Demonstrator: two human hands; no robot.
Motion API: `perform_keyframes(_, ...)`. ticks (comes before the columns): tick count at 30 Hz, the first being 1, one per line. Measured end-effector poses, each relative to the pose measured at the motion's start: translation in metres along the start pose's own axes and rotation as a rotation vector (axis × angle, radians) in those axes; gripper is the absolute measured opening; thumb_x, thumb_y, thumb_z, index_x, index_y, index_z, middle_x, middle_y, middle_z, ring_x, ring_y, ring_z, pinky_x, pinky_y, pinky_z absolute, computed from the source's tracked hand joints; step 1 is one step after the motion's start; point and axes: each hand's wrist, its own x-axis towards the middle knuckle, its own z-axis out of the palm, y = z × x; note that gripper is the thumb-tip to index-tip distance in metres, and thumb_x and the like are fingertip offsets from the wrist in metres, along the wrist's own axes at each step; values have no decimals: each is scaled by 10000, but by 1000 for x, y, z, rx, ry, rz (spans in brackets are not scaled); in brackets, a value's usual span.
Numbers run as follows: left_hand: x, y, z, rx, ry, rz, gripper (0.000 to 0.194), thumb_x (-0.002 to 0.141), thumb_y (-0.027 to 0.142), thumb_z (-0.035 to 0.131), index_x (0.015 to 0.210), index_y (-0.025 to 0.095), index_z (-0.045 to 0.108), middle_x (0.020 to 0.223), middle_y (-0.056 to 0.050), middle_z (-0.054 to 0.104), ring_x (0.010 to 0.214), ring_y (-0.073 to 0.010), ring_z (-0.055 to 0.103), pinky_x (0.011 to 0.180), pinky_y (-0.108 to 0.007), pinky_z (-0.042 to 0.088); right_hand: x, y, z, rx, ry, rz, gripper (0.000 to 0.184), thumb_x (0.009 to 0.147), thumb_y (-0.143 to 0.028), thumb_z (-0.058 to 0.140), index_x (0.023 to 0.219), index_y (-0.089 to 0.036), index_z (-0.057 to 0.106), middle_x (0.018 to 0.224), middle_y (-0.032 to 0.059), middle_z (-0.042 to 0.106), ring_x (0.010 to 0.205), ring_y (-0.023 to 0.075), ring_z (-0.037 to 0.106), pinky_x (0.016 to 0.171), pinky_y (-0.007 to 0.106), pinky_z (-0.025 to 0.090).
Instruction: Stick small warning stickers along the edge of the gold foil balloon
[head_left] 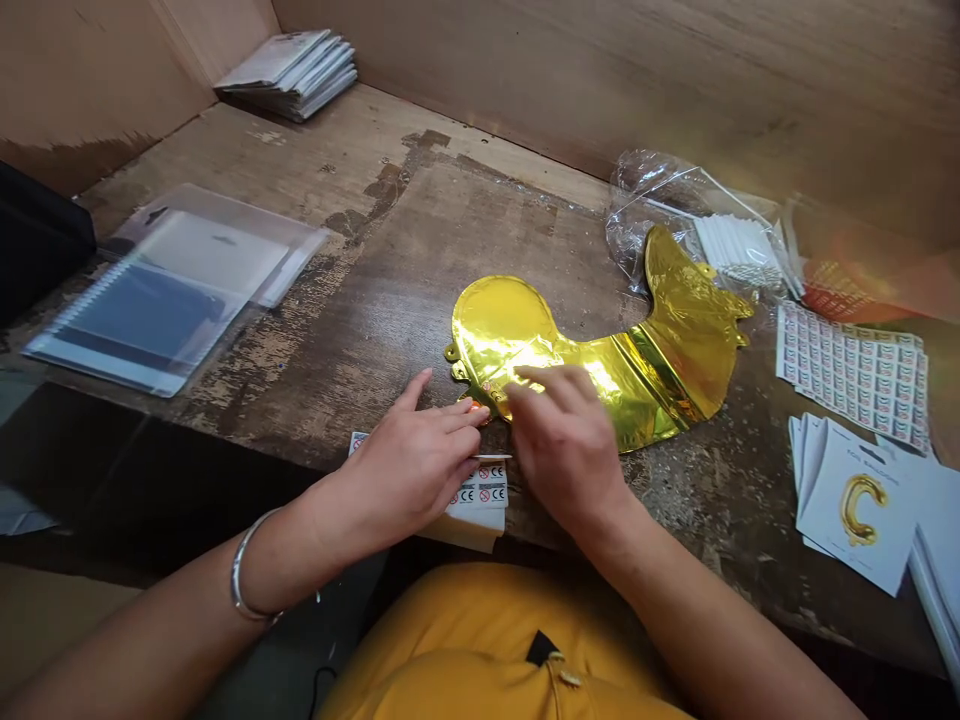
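Note:
A gold foil balloon [502,315], flat and curved like a C, lies in front of me, with a small label on its near end. My left hand [420,460] is closed, its fingers at the balloon's near edge over a small orange spot. It partly covers a sheet of CE stickers [480,490] at the table edge. A thin white strip [493,457] shows between my hands; whether either hand grips it is unclear. My right hand [562,435], slightly blurred, is curled over the balloon's near edge, its fingertips hidden.
Clear plastic sleeves [172,290] lie at left, and a stack of packets [292,70] at back left. To the right are a clear bag of white sticks [739,245], printed sticker sheets [855,375] and "foil balloons" cards [859,505]. Wooden panels [600,80] stand behind.

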Motion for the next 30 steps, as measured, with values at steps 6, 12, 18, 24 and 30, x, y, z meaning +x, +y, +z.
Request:
perform_keyframes(6, -8, 4, -6, 23, 2, 3, 111, 915, 204, 496, 861, 189, 592, 1256, -59, 655, 1203, -219, 581, 1138, -558, 227, -10, -1, 11, -102, -107, -116, 289, 950, -203, 464, 1159, -116, 645, 1169, 105, 689, 874, 232, 573, 807, 359, 485)
perform_keyframes(12, -17, 17, -23, 112, 73, -91, 134, 910, 200, 491, 854, 193, 613, 1181, -74, 662, 1174, -212, 577, 1101, -497, 318, -1, 1, 10, -250, -173, -182, 258, 936, -121, 428, 1033, -106, 667, 976, 128, 707, 787, 235, 579, 702, 343, 441)
perform_keyframes(18, -18, 10, -20, 147, 68, -83, 134, 913, 209, 481, 853, 196, 600, 1246, -96, 622, 1195, -223, 561, 1092, -537, 317, 4, 1, 4, -237, -207, -166, 167, 890, -82, 489, 916, -142, 643, 871, 95, 663, 774, 226, 553, 696, 324, 403)
perform_keyframes(24, -14, 8, -18, 137, 72, -70, 142, 914, 224, 480, 857, 203, 608, 1232, -102, 615, 1190, -231, 551, 1074, -533, 345, 6, 7, 6, -123, -147, -50, 222, 907, -113, 449, 807, -156, 643, 750, 70, 630, 672, 174, 519, 625, 287, 349)
perform_keyframes(30, -2, 13, -25, 167, 111, -47, 132, 877, 213, 530, 808, 166, 633, 1310, -147, 520, 1221, -296, 479, 1053, -498, 395, 26, 27, 1, 383, -137, 303, 285, 800, -321, 644, 574, -181, 539, 538, -43, 478, 532, 97, 405, 530, 241, 282)
